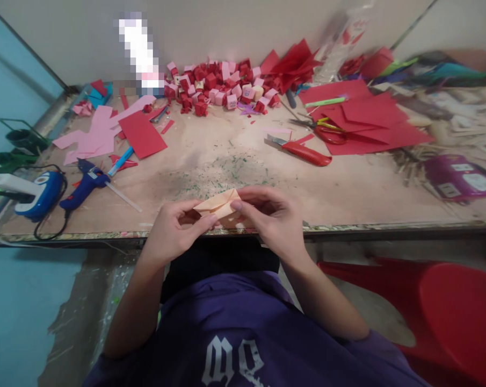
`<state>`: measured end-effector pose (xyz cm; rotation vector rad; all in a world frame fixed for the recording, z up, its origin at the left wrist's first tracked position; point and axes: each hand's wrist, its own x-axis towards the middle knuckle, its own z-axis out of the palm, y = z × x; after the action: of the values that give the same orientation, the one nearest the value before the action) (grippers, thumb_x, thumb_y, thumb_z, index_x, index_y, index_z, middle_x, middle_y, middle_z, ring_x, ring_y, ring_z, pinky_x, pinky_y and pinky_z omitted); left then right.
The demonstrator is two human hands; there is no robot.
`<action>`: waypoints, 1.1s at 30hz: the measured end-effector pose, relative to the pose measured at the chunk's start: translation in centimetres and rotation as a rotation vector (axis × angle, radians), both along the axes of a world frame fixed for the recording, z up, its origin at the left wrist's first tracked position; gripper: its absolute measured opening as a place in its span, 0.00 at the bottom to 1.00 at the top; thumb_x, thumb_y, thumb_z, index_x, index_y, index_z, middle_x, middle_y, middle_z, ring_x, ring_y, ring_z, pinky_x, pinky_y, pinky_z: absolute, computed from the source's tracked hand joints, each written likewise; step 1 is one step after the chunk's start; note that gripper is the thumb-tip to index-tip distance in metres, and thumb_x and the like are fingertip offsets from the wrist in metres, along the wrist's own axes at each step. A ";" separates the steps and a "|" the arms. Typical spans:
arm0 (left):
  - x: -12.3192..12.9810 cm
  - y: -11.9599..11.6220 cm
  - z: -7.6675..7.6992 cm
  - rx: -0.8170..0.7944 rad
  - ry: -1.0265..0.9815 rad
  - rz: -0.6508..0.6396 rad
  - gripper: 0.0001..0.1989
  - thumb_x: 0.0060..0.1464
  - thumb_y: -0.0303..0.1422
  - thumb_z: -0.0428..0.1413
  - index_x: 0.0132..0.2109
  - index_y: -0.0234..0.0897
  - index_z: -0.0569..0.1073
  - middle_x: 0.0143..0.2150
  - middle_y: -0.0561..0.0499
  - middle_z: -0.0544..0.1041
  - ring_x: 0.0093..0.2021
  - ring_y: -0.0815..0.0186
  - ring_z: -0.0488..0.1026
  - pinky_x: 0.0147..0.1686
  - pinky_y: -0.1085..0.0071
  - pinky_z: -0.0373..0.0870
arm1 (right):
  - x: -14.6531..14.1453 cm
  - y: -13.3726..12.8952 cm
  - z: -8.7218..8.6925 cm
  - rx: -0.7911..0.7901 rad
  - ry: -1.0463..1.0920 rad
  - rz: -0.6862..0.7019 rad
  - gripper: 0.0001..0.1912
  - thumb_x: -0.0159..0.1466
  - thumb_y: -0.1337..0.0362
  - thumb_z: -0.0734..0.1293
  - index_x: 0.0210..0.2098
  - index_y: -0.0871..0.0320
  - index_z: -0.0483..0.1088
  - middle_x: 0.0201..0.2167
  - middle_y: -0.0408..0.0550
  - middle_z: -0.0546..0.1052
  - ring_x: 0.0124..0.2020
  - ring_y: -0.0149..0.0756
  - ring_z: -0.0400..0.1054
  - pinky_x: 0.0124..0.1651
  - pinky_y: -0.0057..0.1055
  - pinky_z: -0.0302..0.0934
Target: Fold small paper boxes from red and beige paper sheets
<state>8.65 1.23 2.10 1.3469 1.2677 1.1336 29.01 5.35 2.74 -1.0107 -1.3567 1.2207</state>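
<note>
A small folded piece of pale orange paper (220, 205) is held between both hands over the table's front edge. My left hand (180, 228) pinches its left end, thumb along the lower side. At the right end, my right hand (270, 215) grips it with the thumb on top and the fingers behind. Creases run across the paper. Small green scraps (234, 171) lie on the table (186, 166) just behind the hands.
Small red and pink paper boxes (222, 86) are piled at the back. A red cutter (307, 153), scissors (331, 131) and red sheets (371, 118) lie right. Left are a blue glue gun (85, 185), pink paper (95, 134) and a red card (143, 134). A red chair (460, 306) stands lower right.
</note>
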 end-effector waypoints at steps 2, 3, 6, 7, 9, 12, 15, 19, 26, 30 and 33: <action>0.2 0.1 0.2 -0.012 -0.023 -0.002 0.11 0.59 0.41 0.67 0.42 0.37 0.86 0.33 0.46 0.86 0.33 0.59 0.85 0.34 0.69 0.82 | 0.0 0.0 0.1 -0.010 0.011 0.002 0.08 0.60 0.60 0.80 0.39 0.52 0.83 0.36 0.47 0.85 0.37 0.41 0.82 0.38 0.37 0.79; 0.2 0.1 0.4 -0.017 -0.032 -0.003 0.11 0.59 0.40 0.67 0.41 0.37 0.86 0.32 0.47 0.86 0.33 0.59 0.85 0.34 0.69 0.83 | 0.0 0.0 0.1 -0.019 0.015 0.007 0.08 0.60 0.60 0.80 0.38 0.52 0.83 0.36 0.47 0.85 0.37 0.40 0.82 0.38 0.36 0.79; 0.3 0.1 0.6 -0.019 -0.043 -0.010 0.09 0.60 0.38 0.66 0.39 0.37 0.86 0.31 0.48 0.85 0.31 0.61 0.84 0.34 0.70 0.83 | 0.1 0.2 0.2 -0.074 0.041 0.058 0.11 0.59 0.59 0.81 0.40 0.53 0.83 0.35 0.46 0.85 0.35 0.38 0.81 0.36 0.34 0.78; 0.3 0.1 0.7 -0.018 -0.042 -0.009 0.08 0.61 0.38 0.66 0.39 0.37 0.86 0.30 0.48 0.85 0.31 0.61 0.84 0.34 0.70 0.83 | 0.1 0.4 0.2 -0.097 0.060 0.089 0.12 0.58 0.58 0.81 0.40 0.53 0.83 0.36 0.46 0.85 0.33 0.37 0.80 0.34 0.32 0.77; 0.3 0.1 0.7 -0.017 -0.036 -0.006 0.08 0.61 0.37 0.66 0.38 0.38 0.86 0.30 0.48 0.85 0.31 0.61 0.84 0.34 0.69 0.83 | 0.2 0.7 0.2 -0.140 0.080 0.189 0.14 0.58 0.56 0.81 0.40 0.54 0.83 0.35 0.46 0.85 0.31 0.35 0.79 0.32 0.31 0.75; 0.3 0.0 0.7 -0.013 -0.021 -0.007 0.07 0.61 0.36 0.65 0.38 0.38 0.86 0.32 0.47 0.86 0.31 0.60 0.84 0.34 0.69 0.83 | 0.5 1.0 0.3 -0.154 0.022 0.331 0.11 0.60 0.55 0.80 0.35 0.57 0.83 0.28 0.45 0.83 0.27 0.32 0.76 0.29 0.28 0.71; 0.4 0.0 0.6 -0.002 -0.017 -0.015 0.07 0.61 0.36 0.65 0.39 0.39 0.87 0.32 0.48 0.86 0.31 0.60 0.84 0.33 0.68 0.82 | 0.7 1.1 0.3 -0.154 -0.032 0.354 0.12 0.62 0.56 0.79 0.31 0.58 0.82 0.24 0.44 0.81 0.24 0.31 0.74 0.28 0.26 0.67; 0.4 0.0 0.6 -0.017 -0.016 -0.005 0.09 0.59 0.39 0.67 0.41 0.37 0.86 0.32 0.48 0.86 0.32 0.62 0.83 0.33 0.70 0.81 | 0.7 1.1 0.2 -0.169 0.002 0.302 0.12 0.62 0.55 0.79 0.33 0.58 0.83 0.24 0.45 0.82 0.25 0.31 0.75 0.29 0.26 0.69; 0.3 0.1 0.7 -0.053 -0.012 -0.010 0.11 0.62 0.40 0.65 0.38 0.36 0.85 0.30 0.50 0.85 0.30 0.66 0.82 0.34 0.74 0.80 | 0.7 1.1 0.2 -0.175 0.007 0.293 0.14 0.61 0.53 0.79 0.32 0.58 0.82 0.25 0.45 0.82 0.25 0.32 0.75 0.30 0.27 0.70; 0.3 0.2 0.6 -0.043 -0.033 0.011 0.11 0.63 0.40 0.65 0.37 0.36 0.85 0.30 0.49 0.85 0.29 0.66 0.83 0.33 0.74 0.81 | 0.5 1.1 0.5 -0.177 0.042 0.304 0.14 0.60 0.53 0.80 0.35 0.57 0.81 0.27 0.44 0.82 0.27 0.31 0.75 0.30 0.26 0.70; 0.4 0.2 0.6 -0.030 -0.040 0.054 0.13 0.62 0.41 0.65 0.37 0.35 0.85 0.30 0.48 0.85 0.28 0.65 0.82 0.32 0.74 0.81 | 0.5 1.0 0.5 -0.177 0.152 0.224 0.22 0.55 0.55 0.83 0.44 0.54 0.77 0.34 0.42 0.82 0.27 0.31 0.76 0.27 0.26 0.70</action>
<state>9.08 1.45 2.68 1.2686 1.2941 1.1691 29.49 6.38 3.22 -0.8835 -1.2844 1.5762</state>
